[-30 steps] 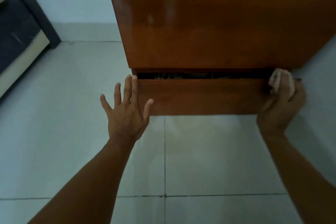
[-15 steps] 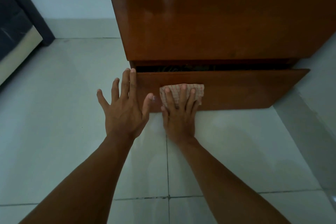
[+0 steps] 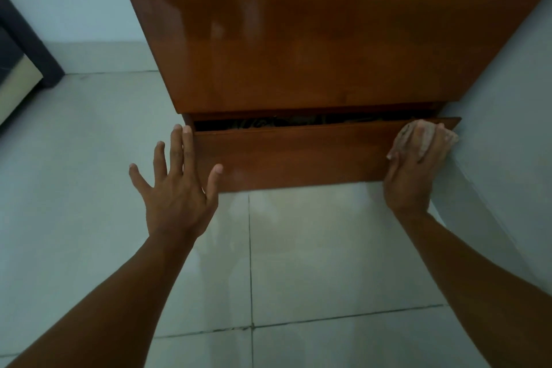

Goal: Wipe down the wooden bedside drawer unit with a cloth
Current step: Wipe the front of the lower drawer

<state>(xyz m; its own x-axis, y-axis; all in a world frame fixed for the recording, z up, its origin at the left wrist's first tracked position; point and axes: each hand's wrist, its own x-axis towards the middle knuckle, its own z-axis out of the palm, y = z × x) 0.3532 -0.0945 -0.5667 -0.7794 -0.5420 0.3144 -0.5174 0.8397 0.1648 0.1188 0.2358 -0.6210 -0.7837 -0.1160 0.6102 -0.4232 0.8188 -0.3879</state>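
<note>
- The glossy brown wooden drawer unit (image 3: 298, 39) stood on pale floor tiles (image 3: 313, 248), its bottom drawer (image 3: 292, 155) ajar.
- My right hand (image 3: 415, 170) pressed a small pinkish cloth (image 3: 430, 140) flat against that drawer's right end.
- My left hand (image 3: 179, 185) was splayed, fingers spread, at the left corner.

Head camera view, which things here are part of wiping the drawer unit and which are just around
In the job:
drawer unit
bottom drawer, slightly open
cloth, under the right hand
left hand, spread at the drawer's left end

Just around:
dark furniture at far left
tiled floor
</note>
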